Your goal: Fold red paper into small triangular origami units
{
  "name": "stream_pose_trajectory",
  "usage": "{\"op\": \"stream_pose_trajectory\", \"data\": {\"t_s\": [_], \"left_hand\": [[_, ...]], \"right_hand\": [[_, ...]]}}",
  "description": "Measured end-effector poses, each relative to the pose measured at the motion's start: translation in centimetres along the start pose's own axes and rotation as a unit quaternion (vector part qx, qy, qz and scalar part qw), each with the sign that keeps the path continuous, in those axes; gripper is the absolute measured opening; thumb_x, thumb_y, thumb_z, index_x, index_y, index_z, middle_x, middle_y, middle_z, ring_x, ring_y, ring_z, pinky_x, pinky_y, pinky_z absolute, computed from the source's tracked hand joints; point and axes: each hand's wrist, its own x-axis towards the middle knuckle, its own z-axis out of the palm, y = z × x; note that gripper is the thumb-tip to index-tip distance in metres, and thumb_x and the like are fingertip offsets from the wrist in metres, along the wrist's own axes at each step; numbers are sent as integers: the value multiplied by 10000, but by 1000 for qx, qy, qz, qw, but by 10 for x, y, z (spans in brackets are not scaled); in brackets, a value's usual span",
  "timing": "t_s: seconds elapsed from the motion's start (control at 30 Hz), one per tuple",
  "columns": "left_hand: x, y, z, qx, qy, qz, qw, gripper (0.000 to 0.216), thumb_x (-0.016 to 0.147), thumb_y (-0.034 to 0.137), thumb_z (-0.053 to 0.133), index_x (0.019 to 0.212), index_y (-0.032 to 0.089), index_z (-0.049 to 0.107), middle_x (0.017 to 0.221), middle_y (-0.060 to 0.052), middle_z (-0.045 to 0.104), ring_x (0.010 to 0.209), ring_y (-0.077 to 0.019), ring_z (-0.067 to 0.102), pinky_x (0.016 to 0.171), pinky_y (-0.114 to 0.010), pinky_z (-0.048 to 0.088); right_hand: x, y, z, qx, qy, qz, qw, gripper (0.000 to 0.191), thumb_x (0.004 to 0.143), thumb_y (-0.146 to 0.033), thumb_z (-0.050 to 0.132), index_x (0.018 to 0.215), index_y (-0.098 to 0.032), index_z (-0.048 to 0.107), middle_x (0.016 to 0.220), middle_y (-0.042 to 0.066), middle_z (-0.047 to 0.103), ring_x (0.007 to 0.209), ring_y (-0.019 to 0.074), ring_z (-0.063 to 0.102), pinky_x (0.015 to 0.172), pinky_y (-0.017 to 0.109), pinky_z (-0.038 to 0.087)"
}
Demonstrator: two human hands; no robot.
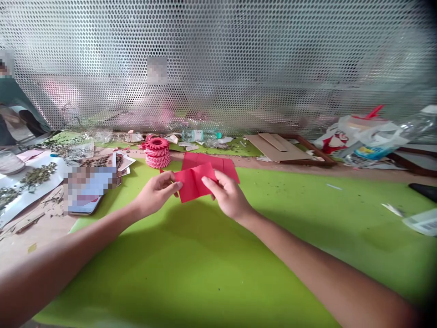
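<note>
Fingers (176, 186) of the left hand (153, 193) and right hand (232, 199) pinch tight opposite sides of a creased red paper (194, 184) at mid-frame, which partly hides red sheets (225, 165) on the green counter (205, 269). A pink ring stack (157, 154) and a phone (94, 193) sit left of centre, a plastic bag (355, 132) toward the right edge.

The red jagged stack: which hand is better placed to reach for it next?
Probably the left hand: it is nearer the jagged stack, while the right hand is farther across. Both hold the creased red paper, though.

matt paper sheet (194, 183), glossy metal screen (225, 64)
</note>
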Motion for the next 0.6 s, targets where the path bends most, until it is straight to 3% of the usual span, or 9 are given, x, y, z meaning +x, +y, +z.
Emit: {"op": "stream_pose_trajectory", "data": {"t_s": [0.1,0.2,0.3,0.4,0.5,0.6], "left_hand": [[3,-3,-4,124,36,14,992,252,885,376,557,742,168,555,732,-30,646,686,-158,599,615,-261,461],[3,-6,-6,201,31,71,977,212,878,369,594,901,159,608,843,-61,683,761,-182,627,657,-279,491],[2,-8,-6,227,35,147,962,479,839,385,682,1234,162,527,1108,-113,667,918,-212,642,805,-333,533],[1,-8,-7,261,2,205,943,676,824,411,720,1403,225,422,1316,-133,572,1093,-244,607,950,-380,509],[-1,-7,-7,279,-49,251,926,679,831,424,719,1425,275,426,1367,-118,549,1225,-267,545,1028,-397,469],[-2,-7,-6,294,-59,281,912,582,826,415,726,1354,277,525,1322,-113,569,1196,-267,558,1018,-409,470]], "right_hand": [[5,4,-2,53,3,25,998,356,880,-539,573,835,-185,570,680,-11,557,545,122,484,474,242,396],[6,3,-2,98,-34,61,993,371,856,-544,609,892,-174,620,699,-7,571,536,112,468,455,230,381],[4,0,0,121,-66,91,986,386,834,-553,638,915,-176,656,705,-6,575,552,110,469,464,227,369],[3,-1,1,153,-95,115,977,392,804,-565,670,903,-186,689,701,-7,579,574,113,475,487,236,353],[3,0,2,199,-138,154,958,399,767,-562,713,928,-197,714,709,0,605,609,128,506,522,250,357],[2,3,4,227,-163,184,942,404,740,-559,740,931,-203,722,752,15,648,630,138,529,537,256,365]]}}
